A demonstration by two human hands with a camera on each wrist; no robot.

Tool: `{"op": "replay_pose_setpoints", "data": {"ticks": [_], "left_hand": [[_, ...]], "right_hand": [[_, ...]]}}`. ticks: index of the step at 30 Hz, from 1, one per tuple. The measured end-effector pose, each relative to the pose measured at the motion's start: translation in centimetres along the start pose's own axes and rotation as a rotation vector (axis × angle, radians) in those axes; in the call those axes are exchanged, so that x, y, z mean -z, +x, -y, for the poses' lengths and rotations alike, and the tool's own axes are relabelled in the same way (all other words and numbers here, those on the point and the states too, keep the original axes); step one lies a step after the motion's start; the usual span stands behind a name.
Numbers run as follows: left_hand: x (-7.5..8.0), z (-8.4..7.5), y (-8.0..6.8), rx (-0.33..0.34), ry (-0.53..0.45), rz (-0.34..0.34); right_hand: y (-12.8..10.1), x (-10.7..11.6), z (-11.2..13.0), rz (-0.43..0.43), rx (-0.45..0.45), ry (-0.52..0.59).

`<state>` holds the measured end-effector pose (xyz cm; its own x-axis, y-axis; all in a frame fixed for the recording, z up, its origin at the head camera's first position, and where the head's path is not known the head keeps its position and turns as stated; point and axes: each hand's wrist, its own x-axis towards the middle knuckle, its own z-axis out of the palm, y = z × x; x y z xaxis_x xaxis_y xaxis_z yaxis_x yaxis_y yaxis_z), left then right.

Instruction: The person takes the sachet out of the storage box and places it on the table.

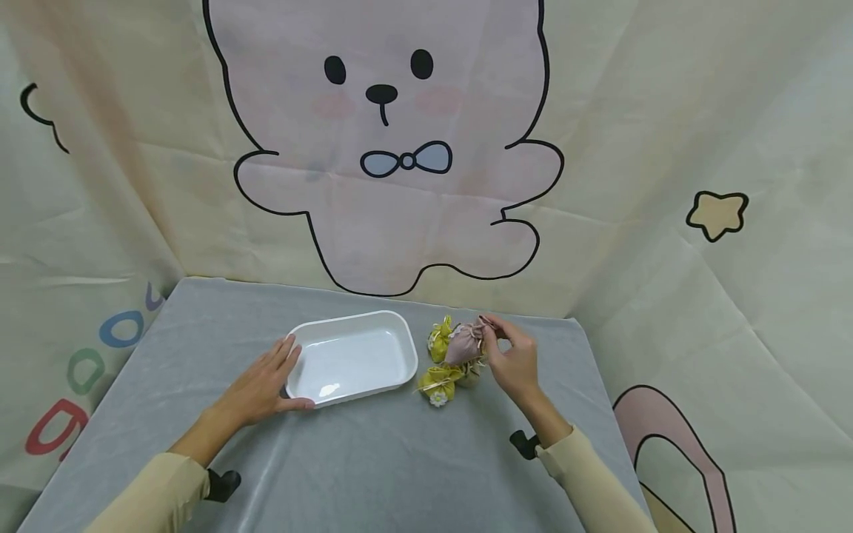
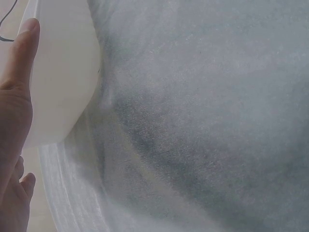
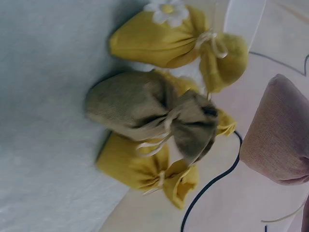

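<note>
My left hand (image 1: 263, 381) rests against the left end of a white rectangular tray (image 1: 353, 359), its fingers along the rim and its thumb at the near corner. In the left wrist view that thumb (image 2: 21, 58) lies on the tray's outer wall. With its fingertips, my right hand (image 1: 514, 363) pinches the gathered neck of a pink drawstring pouch (image 1: 463, 346), held above the other pouches. Beneath and beside it are yellow pouches (image 1: 437, 381) with white flowers and an olive-brown pouch (image 3: 130, 104), partly hidden in the head view.
Grey cloth (image 1: 393, 466) covers the table. The pouches stand just right of the tray. A cream curtain (image 1: 620, 244) with a printed bear rises behind the table's far edge and along both sides.
</note>
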<state>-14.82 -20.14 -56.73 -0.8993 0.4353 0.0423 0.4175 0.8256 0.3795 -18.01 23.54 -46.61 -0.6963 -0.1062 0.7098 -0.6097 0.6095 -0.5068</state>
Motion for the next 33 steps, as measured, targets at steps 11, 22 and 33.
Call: {"op": "replay_pose_setpoints", "data": {"ticks": [11, 22, 33], "left_hand": [[0.0, 0.0, 0.0, 0.001, 0.000, -0.001], [0.1, -0.1, 0.0, 0.014, -0.007, 0.005], [0.3, -0.2, 0.0, 0.025, -0.020, 0.012]], "right_hand": [[-1.3, 2.8, -2.1, -0.056, -0.065, -0.066], [-3.1, 3.8, -4.1, -0.063, -0.062, -0.110], [-5.3, 3.2, -7.0, 0.015, -0.124, -0.205]]}}
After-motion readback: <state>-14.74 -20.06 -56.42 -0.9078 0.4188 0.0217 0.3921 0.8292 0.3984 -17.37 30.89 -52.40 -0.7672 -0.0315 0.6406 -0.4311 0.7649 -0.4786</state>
